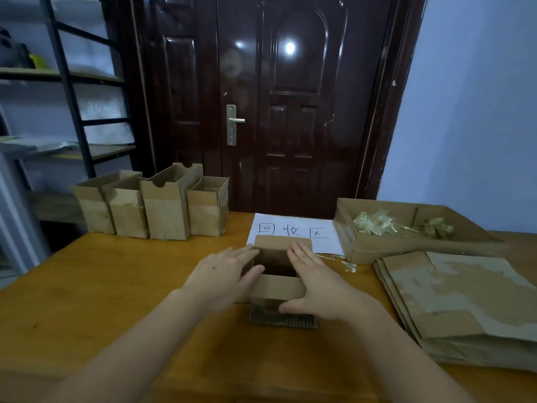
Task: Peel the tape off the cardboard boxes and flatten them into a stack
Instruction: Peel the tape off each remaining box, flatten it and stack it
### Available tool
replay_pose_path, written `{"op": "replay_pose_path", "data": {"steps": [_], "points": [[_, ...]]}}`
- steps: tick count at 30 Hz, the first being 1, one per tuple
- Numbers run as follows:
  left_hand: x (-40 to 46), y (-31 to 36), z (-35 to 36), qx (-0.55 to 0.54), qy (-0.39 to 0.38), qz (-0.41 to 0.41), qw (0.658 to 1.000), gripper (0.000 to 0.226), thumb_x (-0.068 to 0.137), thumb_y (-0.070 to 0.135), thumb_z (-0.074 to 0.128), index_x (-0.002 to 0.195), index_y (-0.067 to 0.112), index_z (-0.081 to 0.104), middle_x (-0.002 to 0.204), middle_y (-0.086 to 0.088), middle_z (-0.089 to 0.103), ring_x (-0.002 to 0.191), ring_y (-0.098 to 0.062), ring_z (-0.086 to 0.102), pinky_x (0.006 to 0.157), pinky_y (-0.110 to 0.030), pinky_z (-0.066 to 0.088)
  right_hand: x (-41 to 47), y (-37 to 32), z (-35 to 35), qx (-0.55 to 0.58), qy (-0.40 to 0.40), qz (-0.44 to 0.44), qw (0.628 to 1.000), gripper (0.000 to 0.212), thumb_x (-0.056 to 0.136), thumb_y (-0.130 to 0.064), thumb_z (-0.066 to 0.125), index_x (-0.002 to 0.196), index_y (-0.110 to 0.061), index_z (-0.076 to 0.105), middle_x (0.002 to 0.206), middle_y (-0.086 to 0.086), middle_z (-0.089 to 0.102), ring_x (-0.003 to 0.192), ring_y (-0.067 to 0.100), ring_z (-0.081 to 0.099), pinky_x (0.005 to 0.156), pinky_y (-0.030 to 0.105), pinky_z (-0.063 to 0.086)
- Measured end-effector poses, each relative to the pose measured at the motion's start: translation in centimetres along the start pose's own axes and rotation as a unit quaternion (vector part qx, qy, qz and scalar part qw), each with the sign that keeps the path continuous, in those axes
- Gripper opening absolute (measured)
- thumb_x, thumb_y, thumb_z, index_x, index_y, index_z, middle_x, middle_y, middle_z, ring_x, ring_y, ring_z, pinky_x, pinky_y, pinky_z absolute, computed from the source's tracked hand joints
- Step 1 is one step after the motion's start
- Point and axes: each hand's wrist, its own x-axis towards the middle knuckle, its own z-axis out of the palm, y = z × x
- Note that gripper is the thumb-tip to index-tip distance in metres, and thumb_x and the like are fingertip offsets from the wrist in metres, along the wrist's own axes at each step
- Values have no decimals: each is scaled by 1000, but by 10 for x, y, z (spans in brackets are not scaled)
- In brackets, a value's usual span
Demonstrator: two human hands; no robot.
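Note:
A small open cardboard box stands upright in the middle of the wooden table, its flaps up and its inside dark. My left hand presses flat against its left side, fingers straight. My right hand lies against its right side with fingers extended and the thumb along the near wall. Several more open boxes stand in a row at the table's far left. A stack of flattened boxes lies at the right.
A cardboard tray holding crumpled peeled tape sits at the back right. A white paper sign with handwritten characters lies behind the box. A dark door stands beyond the table, a metal shelf at the left.

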Motion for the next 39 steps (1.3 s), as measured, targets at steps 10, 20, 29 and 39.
{"op": "replay_pose_path", "data": {"steps": [10,20,29,39], "points": [[14,20,37,-88,-1,-40,995,70,104,64,17,165,30,8,171,13,3,155,-4,-1,120,-26,-3,-4,-16,-15,-74,-11,-52,996,102,75,-93,44,154,-29,39,168,-4,23,156,16,2,123,42,-6],[12,17,38,-103,6,-32,994,74,102,67,16,165,29,9,171,12,5,156,-6,2,118,-26,0,-37,15,-46,-186,82,-30,979,101,84,-89,28,154,-18,43,162,-5,37,156,15,7,121,33,1],[-4,25,43,-225,27,-19,974,80,91,78,19,162,41,12,161,33,5,149,5,14,114,-19,16,-50,21,27,94,124,111,982,75,102,-64,27,162,-33,-7,165,-20,-20,153,1,-12,122,27,7],[-25,49,21,-380,-17,11,925,93,88,60,68,150,68,-1,130,51,39,112,24,48,80,-4,48,-35,-11,31,302,212,142,919,64,108,-48,31,162,-31,2,168,-14,-14,155,14,14,120,32,29]]}}
